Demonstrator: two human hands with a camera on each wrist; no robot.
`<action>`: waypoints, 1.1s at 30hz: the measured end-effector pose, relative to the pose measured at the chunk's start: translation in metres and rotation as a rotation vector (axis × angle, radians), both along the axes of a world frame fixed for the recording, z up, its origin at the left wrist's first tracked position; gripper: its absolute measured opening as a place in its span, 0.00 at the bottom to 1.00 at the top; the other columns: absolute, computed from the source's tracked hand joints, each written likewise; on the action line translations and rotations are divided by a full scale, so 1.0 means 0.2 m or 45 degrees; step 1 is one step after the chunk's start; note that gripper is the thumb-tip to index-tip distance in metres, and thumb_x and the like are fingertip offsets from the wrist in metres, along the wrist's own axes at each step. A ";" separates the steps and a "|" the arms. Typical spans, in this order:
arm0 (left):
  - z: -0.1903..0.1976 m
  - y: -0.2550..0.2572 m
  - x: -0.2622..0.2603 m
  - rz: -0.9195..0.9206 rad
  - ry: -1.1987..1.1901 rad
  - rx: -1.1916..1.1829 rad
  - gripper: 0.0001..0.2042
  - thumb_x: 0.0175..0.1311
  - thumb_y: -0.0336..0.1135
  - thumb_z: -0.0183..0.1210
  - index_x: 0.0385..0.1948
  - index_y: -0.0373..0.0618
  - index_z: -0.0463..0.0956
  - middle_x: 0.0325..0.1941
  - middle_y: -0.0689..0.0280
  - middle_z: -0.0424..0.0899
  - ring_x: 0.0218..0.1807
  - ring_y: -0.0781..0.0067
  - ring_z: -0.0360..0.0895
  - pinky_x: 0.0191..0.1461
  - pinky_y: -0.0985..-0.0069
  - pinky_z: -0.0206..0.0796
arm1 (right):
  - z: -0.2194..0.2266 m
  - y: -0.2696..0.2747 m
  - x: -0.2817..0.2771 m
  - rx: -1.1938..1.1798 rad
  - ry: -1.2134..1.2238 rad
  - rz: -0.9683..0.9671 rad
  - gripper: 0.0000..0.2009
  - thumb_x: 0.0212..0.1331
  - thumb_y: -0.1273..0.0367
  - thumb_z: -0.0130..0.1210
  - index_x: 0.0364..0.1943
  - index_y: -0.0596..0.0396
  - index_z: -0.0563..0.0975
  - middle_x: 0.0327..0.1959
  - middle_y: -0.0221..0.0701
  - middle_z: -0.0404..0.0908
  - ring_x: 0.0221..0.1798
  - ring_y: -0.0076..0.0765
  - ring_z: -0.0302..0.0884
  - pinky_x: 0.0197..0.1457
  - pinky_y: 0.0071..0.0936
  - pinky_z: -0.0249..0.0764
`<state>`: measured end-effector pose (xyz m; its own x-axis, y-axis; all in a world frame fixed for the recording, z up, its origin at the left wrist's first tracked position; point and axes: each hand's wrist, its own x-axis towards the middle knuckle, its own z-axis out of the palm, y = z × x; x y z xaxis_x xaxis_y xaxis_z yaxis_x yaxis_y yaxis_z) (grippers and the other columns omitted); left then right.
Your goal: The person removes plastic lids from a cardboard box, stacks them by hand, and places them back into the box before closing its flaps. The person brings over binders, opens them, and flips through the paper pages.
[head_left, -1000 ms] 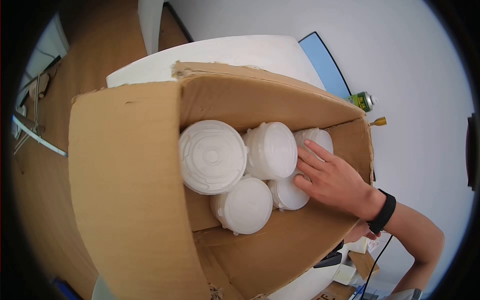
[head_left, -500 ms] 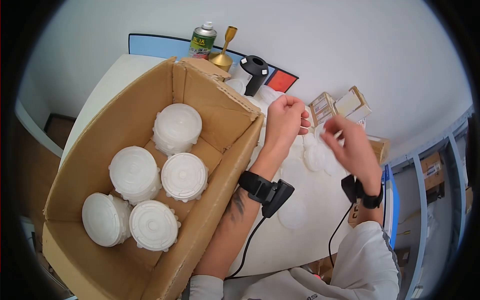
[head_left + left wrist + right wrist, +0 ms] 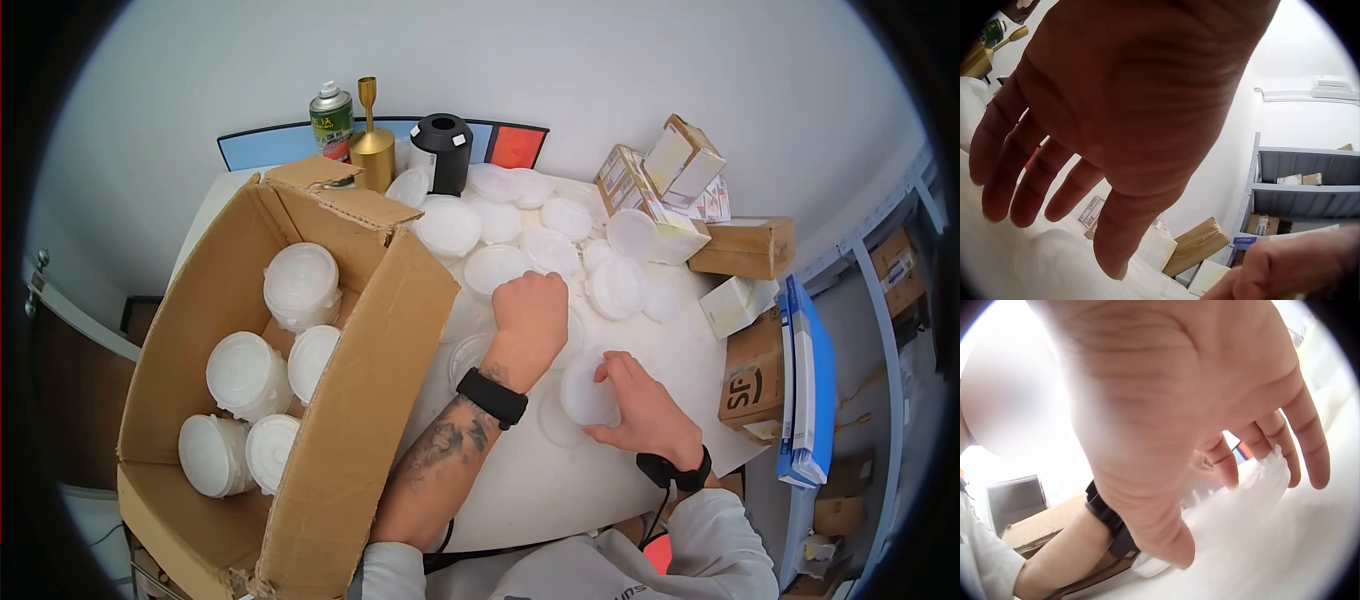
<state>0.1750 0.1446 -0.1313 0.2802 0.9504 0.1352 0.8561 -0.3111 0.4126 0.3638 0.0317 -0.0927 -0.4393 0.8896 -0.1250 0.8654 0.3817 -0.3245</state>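
My right hand (image 3: 650,412) holds a translucent round plastic lid (image 3: 583,396) close over the white table, its thumb and fingers at the rim. The right wrist view shows the lid's tabbed edge (image 3: 1279,465) by those fingers. Farther left, my left hand (image 3: 533,315) reaches over the loose lids. From its own wrist camera, the left hand (image 3: 1122,106) has relaxed fingers pointing down, with nothing between them. Many similar lids (image 3: 495,268) lie scattered around and beyond both hands, some overlapping. Several white stacks of lids (image 3: 300,280) stand in an open cardboard box (image 3: 370,420) at left.
Along the wall stand a spray can (image 3: 331,125), a gold candle holder (image 3: 373,155) and a black cylinder (image 3: 441,150). Small cartons (image 3: 685,160) are piled at back right. A blue folder (image 3: 810,385) and a brown box (image 3: 752,375) line the table's right edge.
A hand was in the box at the stacks one second ago; both hands are now over the table. Since half a second ago they have come lower and nearer, the right taking a lid.
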 end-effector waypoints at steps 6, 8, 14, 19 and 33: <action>-0.01 0.00 0.03 -0.002 0.032 0.015 0.16 0.48 0.38 0.74 0.36 0.42 0.80 0.34 0.55 0.87 0.41 0.50 0.87 0.41 0.60 0.79 | 0.02 -0.08 0.03 0.012 0.131 -0.068 0.32 0.46 0.65 0.75 0.54 0.56 0.68 0.69 0.52 0.65 0.60 0.59 0.73 0.55 0.43 0.78; 0.05 0.02 -0.03 -0.120 -0.015 -0.121 0.15 0.50 0.38 0.73 0.35 0.40 0.81 0.36 0.53 0.87 0.42 0.47 0.86 0.44 0.58 0.78 | 0.00 -0.10 0.03 0.023 0.160 -0.115 0.32 0.46 0.65 0.75 0.53 0.56 0.69 0.70 0.53 0.64 0.61 0.60 0.72 0.55 0.43 0.78; 0.12 0.06 -0.09 -0.172 -0.229 -0.241 0.12 0.57 0.36 0.64 0.38 0.38 0.82 0.37 0.49 0.88 0.43 0.47 0.85 0.48 0.57 0.76 | -0.15 -0.10 -0.03 0.200 0.074 0.190 0.32 0.42 0.65 0.77 0.51 0.54 0.71 0.69 0.51 0.65 0.63 0.60 0.70 0.60 0.42 0.75; 0.17 0.06 -0.12 -0.226 -0.415 -0.298 0.14 0.59 0.34 0.60 0.43 0.36 0.80 0.34 0.48 0.87 0.38 0.50 0.86 0.44 0.60 0.76 | -0.13 -0.03 0.02 0.036 0.240 0.042 0.31 0.38 0.68 0.76 0.49 0.54 0.71 0.66 0.48 0.68 0.65 0.59 0.69 0.66 0.44 0.70; 0.12 0.09 -0.12 -0.270 -0.835 -0.410 0.15 0.63 0.30 0.58 0.50 0.33 0.78 0.38 0.50 0.87 0.33 0.60 0.86 0.33 0.66 0.79 | -0.08 0.08 0.17 0.285 0.791 -0.391 0.28 0.47 0.72 0.70 0.54 0.52 0.70 0.64 0.42 0.72 0.67 0.45 0.71 0.67 0.41 0.71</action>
